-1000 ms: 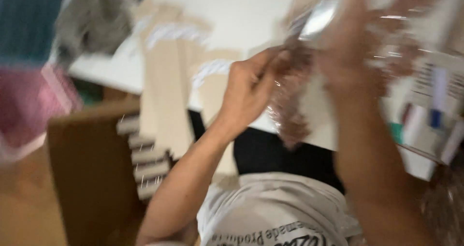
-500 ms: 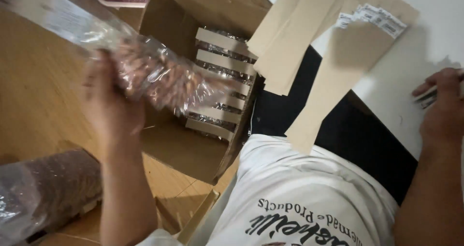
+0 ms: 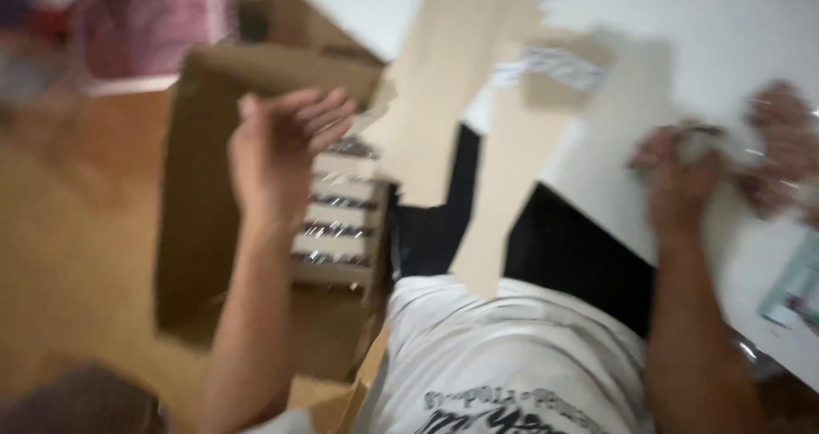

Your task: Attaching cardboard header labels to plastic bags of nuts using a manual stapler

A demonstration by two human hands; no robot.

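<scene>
Now, left hand point(image 3: 286, 157): empty, fingers point(image 3: 328, 114) loosely curled and released, raised over the open cardboard box point(image 3: 213, 203) at nine o'clock; half a second ago it held a clear plastic bag of reddish pieces there. Stacked cartons point(image 3: 337, 233) lie inside the box as before. Right hand point(image 3: 678, 178): at three o'clock on the white desk point(image 3: 699, 33), fingers clenched on a crinkled plastic bag point(image 3: 785, 157); earlier it rested flat. Brown cardboard strips point(image 3: 444, 101) hang off the desk edge at twelve o'clock.
</scene>
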